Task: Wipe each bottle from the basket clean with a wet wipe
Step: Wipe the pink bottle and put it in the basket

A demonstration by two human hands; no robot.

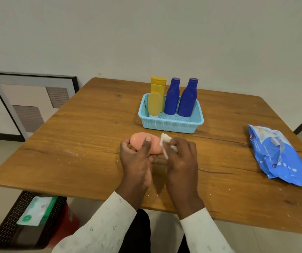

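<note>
Far left there's a framed picture [31, 105] leaning on the wall, and a black crate [13, 227] on the floor below the table [73, 143]. Near the middle, the left hand [137, 161] has its fingers wrapped round a peach bottle [144, 142], just above the tabletop. The right hand [182, 161] pinches a wet wipe [164, 143] against it. Behind sits the blue basket [170, 125] with two yellow and two blue bottles. Wipes pack [278, 154] far right.
</note>
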